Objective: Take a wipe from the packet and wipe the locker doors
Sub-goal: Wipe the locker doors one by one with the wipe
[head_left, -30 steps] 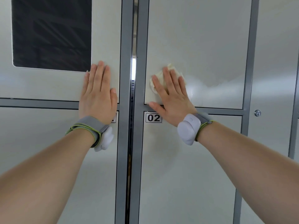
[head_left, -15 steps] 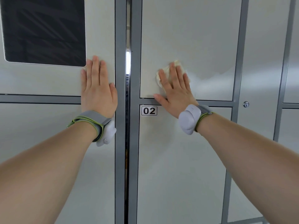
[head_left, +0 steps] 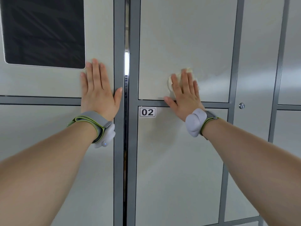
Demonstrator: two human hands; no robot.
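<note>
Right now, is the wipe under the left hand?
No, the wipe is pressed under the right hand on the door above the 02 label, while the left hand rests flat on the neighbouring door.

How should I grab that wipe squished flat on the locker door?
Probably pinch the crumpled edge of the wipe poking out left of the right hand, coming from the left. The rest lies pressed flat against the locker door under straight fingers, leaving nothing else to catch.

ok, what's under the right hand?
A crumpled wipe, pressed flat by the right hand against the upper locker door. Its edges show beside and above the fingers; the rest is covered by the hand.
</note>
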